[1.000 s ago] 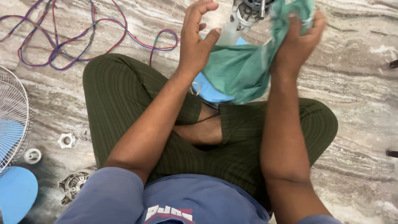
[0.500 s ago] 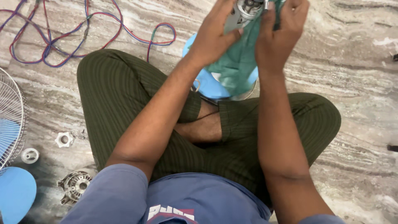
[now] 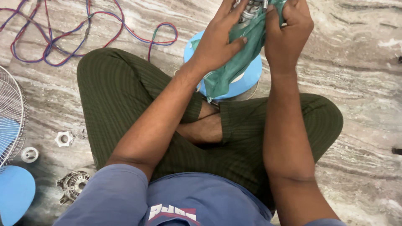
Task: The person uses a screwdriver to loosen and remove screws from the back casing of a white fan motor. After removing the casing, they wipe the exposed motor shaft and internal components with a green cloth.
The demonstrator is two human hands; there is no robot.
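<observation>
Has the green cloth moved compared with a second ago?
Yes. The green cloth now hangs bunched over the round blue base; earlier it spread wider, toward the right knee.

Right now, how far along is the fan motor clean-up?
Done: the fan is stripped, with its wire guard, a plastic nut and a metal housing part lying on the floor. In hand: left hand and right hand press a green cloth around the motor above the blue base. Left: the loose parts remain unfitted.
</observation>
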